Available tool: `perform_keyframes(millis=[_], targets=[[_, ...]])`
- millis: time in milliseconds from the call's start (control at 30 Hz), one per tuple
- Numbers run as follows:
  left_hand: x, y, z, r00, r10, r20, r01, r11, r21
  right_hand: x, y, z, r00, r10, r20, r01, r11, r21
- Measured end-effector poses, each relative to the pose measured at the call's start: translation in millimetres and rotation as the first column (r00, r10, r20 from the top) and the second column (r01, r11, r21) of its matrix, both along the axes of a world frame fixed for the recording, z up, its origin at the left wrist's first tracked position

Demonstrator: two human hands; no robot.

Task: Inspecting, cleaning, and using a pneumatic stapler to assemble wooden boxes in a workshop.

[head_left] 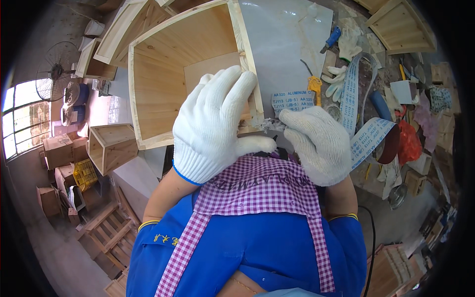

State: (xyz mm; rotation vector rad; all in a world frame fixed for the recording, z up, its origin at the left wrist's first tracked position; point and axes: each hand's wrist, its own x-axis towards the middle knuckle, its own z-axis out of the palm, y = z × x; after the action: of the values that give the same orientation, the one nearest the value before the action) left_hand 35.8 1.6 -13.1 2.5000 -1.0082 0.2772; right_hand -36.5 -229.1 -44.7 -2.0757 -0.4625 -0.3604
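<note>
A pale wooden box (161,69) stands with its open side toward me, at the upper left of the work table. My left hand (213,123), in a white knit glove with a blue cuff, lies over its near right part, fingers stretched and thumb apart. My right hand (319,143), gloved too, is beside the box's near right corner with its fingers curled. What those fingers hold, if anything, is hidden. Whitish shreds (271,124) lie between the hands at that corner. Just beyond the right hand is a printed sandpaper piece (292,100), backing side up.
A long curling sandpaper strip (373,138) lies at right, near spare gloves (349,44), a blue-handled tool (332,37), a yellow tool (314,84) and a red bag (408,142). More wooden boxes (114,143) stand left. A fan (55,72) is by the window.
</note>
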Motion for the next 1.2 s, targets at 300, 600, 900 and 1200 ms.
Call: perform_keyframes(millis=[300, 600, 900, 1200], targets=[[2, 0, -1, 1.0, -0.012, -0.005, 0.012, 1.0, -0.027, 10, -4, -4, 0.998, -0.062, 0.004, 0.062, 0.998, 0.013], [3, -4, 8, 0.997, 0.003, -0.074, -0.004, 1.0, -0.008, -8, 15, -27, 0.971, -0.145, 0.188, 0.155, 0.987, -0.036], [0, -3, 4, 1.0, 0.004, 0.003, -0.004, 0.999, -0.034, -1, 6, -15, 0.972, 0.012, 0.234, 0.026, 0.988, -0.155], [-2, 0, 7, 0.998, -0.008, -0.066, 0.011, 0.999, 0.032, -13, 4, -42, 0.994, -0.097, 0.047, 0.088, 0.983, 0.16]])
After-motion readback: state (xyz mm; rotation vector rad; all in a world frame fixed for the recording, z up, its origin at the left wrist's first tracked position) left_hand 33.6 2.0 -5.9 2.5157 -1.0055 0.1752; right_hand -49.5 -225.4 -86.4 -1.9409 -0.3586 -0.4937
